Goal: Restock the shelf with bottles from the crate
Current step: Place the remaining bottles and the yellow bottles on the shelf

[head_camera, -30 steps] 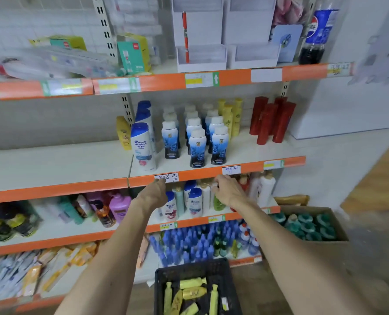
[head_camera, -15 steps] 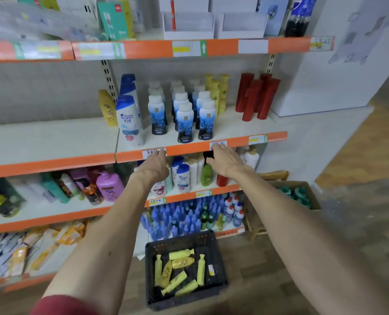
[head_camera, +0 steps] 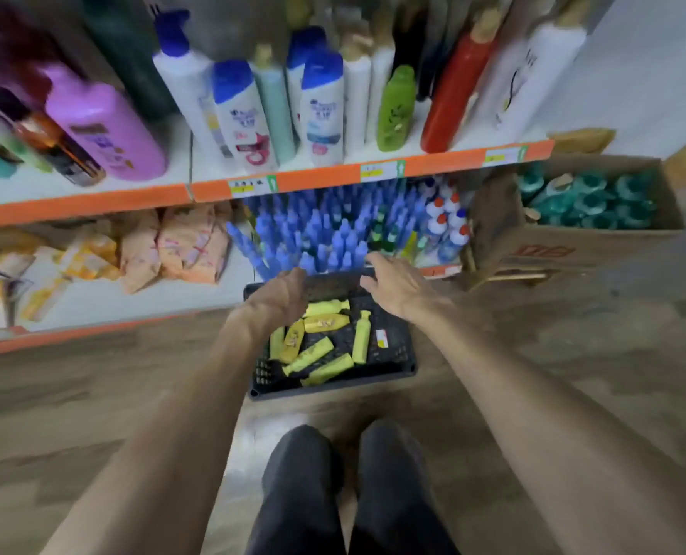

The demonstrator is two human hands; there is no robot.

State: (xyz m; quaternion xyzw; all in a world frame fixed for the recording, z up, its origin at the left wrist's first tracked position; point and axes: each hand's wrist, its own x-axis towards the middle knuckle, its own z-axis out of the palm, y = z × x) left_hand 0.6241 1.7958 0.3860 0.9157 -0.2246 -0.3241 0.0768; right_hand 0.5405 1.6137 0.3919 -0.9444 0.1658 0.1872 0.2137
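Several yellow bottles (head_camera: 325, 324) lie loose in the black crate (head_camera: 397, 354) on the floor at your 12 o'clock, before the shelf (head_camera: 93, 202), with your left grip (head_camera: 281, 300) and right grip (head_camera: 397, 292) above it, both released and empty.

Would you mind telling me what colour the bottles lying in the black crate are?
Yellow: the small plastic bottles in the black plastic crate, head view.

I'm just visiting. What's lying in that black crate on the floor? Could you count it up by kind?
In the black crate:
yellow bottles: 7
small white label: 1
Total: 8
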